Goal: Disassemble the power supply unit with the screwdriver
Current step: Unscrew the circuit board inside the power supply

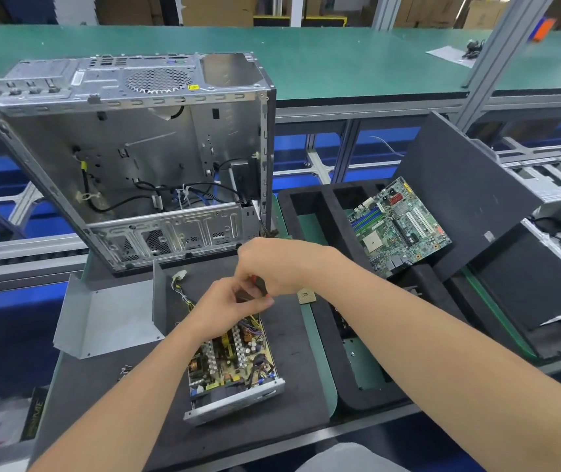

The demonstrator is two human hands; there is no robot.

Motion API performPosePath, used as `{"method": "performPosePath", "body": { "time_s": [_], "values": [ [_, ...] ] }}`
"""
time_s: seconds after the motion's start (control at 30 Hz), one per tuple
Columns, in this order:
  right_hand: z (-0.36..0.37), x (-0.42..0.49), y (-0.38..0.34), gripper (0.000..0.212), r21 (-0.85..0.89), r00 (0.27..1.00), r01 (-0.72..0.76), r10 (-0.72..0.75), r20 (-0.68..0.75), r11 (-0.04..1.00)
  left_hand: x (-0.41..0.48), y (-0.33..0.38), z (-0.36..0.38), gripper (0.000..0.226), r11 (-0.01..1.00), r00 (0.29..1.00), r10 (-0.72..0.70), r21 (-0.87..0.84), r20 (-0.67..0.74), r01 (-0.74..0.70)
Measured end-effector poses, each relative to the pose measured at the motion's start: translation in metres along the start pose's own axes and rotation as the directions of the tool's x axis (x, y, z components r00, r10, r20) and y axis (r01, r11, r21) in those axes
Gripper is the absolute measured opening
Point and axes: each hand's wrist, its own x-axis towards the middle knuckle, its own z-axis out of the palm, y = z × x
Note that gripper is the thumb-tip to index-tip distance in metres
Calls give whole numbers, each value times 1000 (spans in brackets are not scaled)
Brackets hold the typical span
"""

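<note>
We find the power supply unit [234, 366] lying open on the dark foam mat [292, 338] of the worktop. Its grey cover [108, 321] is set down off its left side and its circuit board is exposed. Its long axis runs from its metal end plate nearest the person away toward the computer case [129, 158], leaning slightly left.

Both hands are above the far end of the unit, where the wire bundle leaves it. The right hand [274, 264] is the farther and higher of the two. Its fingers are curled round the red and black handle of the screwdriver [258, 285]. The left hand [226, 310] sits just below it and closer to the unit, and appears to pinch the lower part of the tool between thumb and fingertips. The shaft and tip are hidden behind the left hand, so we cannot tell which screw is engaged.

We judge that the tool points down into the far end of the unit, directly beneath the hands. The left hand is nearer the board and better placed to steady it.
</note>
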Motion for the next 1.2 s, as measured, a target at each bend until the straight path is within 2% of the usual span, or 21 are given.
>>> {"method": "performPosePath", "body": {
  "time_s": [0.1,0.17,0.23,0.3,0.37,0.4,0.5,0.63,0.73,0.87,0.93,0.97,1.07,1.13,1.2],
  "values": [
    [2,0,-1,13,-11,1000,18,-18,-24,1000,0,-1,0,18,1000,1000,9,11,-7,-9],
    [3,-1,-1,12,5,998,-18,19,-53,1000,0,-1,0,9,1000,1000,11,16,-8,-11],
    [8,2,-2,30,-11,973,-151,147,-179,988,-1,1,0,8,999,999,43,12,7,-43],
    [15,7,-6,56,-5,885,-359,339,-318,933,0,2,1,19,998,998,55,-11,7,-55],
    [19,13,-10,69,102,804,-504,509,-307,858,0,2,0,27,999,999,39,-2,11,-39],
    [20,16,-11,68,162,796,-524,549,-256,836,-1,2,0,29,999,999,39,3,16,-39],
    [19,18,-8,45,237,867,-422,466,-175,875,0,-1,0,30,999,999,32,2,7,-32],
    [4,9,-2,11,119,974,-188,201,-107,975,0,-2,0,13,1000,1000,14,15,-17,-14],
    [1,6,-2,21,58,999,-34,36,-29,998,0,-1,-1,15,1000,1000,-2,18,-20,2],
    [4,4,-1,15,39,998,1,2,-67,999,-1,1,-1,21,999,999,-17,30,-31,18],
    [6,3,-1,15,29,991,-63,66,-116,998,-1,2,-1,19,999,1000,-7,34,-27,8],
    [9,4,-3,22,8,974,-134,134,-182,991,0,2,-1,16,999,1000,8,35,-20,-7],
    [21,10,-11,55,-37,848,-408,363,-386,912,-1,6,-1,18,1000,1000,14,12,-8,-14],
    [25,14,-15,63,117,780,-509,515,-355,853,-2,6,0,22,1000,1000,3,17,-5,-3],
    [26,18,-14,55,225,778,-520,565,-275,824,-2,6,0,21,999,1000,14,34,0,-14]
  ]
}}
